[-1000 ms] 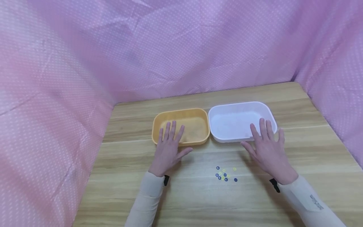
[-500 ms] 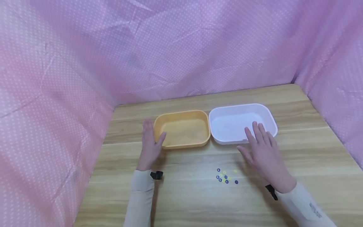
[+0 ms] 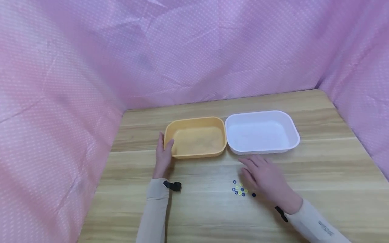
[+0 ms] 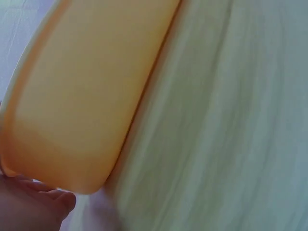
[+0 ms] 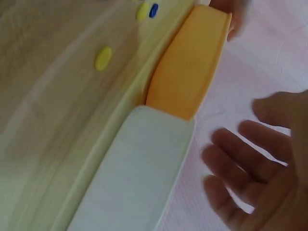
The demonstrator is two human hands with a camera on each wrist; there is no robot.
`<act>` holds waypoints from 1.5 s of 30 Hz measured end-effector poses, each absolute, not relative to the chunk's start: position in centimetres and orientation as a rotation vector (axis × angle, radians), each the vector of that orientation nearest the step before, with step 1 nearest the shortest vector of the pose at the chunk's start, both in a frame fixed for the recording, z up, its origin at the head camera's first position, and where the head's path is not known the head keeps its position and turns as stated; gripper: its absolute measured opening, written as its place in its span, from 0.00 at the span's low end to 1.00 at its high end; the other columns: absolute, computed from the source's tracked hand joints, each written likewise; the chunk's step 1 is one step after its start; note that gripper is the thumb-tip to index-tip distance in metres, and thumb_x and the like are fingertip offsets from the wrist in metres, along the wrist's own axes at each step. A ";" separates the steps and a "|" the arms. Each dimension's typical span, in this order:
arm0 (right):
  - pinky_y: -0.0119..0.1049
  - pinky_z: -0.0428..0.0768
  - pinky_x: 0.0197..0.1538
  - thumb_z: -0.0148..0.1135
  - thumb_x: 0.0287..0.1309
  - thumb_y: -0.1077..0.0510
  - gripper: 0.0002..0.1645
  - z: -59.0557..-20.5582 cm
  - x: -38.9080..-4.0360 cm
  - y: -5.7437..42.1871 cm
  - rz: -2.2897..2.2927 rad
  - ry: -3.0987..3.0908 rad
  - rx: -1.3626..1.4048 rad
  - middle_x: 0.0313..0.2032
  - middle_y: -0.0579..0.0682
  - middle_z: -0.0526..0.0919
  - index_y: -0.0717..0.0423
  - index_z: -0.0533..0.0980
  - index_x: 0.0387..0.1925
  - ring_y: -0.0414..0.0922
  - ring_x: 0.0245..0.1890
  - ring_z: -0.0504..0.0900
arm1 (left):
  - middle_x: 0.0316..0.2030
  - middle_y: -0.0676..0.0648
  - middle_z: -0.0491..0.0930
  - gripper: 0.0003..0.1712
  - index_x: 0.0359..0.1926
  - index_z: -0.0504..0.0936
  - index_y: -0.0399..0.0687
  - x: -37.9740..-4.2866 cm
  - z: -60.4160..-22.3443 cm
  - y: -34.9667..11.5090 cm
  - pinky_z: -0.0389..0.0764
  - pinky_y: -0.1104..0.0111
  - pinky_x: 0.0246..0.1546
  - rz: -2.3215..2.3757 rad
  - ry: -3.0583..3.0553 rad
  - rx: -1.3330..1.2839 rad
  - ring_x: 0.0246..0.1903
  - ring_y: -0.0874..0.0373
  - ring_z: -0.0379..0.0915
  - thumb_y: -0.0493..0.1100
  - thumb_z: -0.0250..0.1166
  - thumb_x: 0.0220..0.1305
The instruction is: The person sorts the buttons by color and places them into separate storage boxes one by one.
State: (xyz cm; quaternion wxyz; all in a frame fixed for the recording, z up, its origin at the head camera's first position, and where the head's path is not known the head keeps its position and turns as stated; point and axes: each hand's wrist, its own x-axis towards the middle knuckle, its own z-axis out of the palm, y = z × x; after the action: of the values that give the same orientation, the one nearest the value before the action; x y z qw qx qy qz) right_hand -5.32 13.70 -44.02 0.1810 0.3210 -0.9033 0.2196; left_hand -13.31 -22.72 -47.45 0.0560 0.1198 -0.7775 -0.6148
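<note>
Fingers (image 3: 160, 143) partly hidden by the orange tray (image 3: 199, 140), left hand (image 3: 163, 158) grips its end; right hand (image 3: 268, 180), loosely bent, hangs near tiny discs (image 3: 242, 189), table (image 3: 209, 216) cropped at its near edge.

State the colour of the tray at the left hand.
Yellow-orange; the tray shows best in the head view.

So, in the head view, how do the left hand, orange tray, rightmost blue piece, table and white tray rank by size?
Largest to smallest, as they look:
1. table
2. white tray, only somewhat larger than the next
3. orange tray
4. left hand
5. blue piece
</note>
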 end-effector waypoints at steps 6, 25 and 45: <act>0.46 0.78 0.42 0.69 0.55 0.56 0.13 -44.7 -4.9 12.9 0.519 -2.826 0.958 0.35 0.45 0.81 0.54 0.83 0.43 0.45 0.38 0.79 | 0.74 0.51 0.51 0.37 0.76 0.50 0.49 -13.6 -48.2 -22.5 0.52 0.72 0.69 -2.070 -2.069 0.484 0.71 0.63 0.47 0.40 0.55 0.71; 0.36 0.66 0.35 0.72 0.52 0.51 0.03 -46.4 -5.1 11.4 0.566 -2.953 1.031 0.27 0.35 0.72 0.43 0.84 0.30 0.36 0.29 0.71 | 0.74 0.51 0.52 0.30 0.74 0.58 0.49 -13.5 -48.4 -22.0 0.61 0.74 0.65 -2.303 -1.749 0.502 0.70 0.61 0.51 0.33 0.45 0.73; 0.37 0.69 0.34 0.72 0.52 0.56 0.03 -46.7 -5.3 10.6 0.492 -2.929 1.074 0.28 0.38 0.75 0.45 0.83 0.29 0.39 0.30 0.74 | 0.74 0.50 0.53 0.30 0.75 0.56 0.50 -13.3 -48.6 -22.0 0.63 0.74 0.63 -2.297 -1.767 0.482 0.69 0.61 0.55 0.34 0.42 0.75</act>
State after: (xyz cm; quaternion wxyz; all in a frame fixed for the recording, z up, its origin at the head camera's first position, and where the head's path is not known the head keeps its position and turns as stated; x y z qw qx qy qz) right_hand -5.30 10.64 -46.66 -0.0084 0.3399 -0.9274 0.1559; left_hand -13.33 -22.04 -48.56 0.1017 0.1633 -0.5985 -0.7777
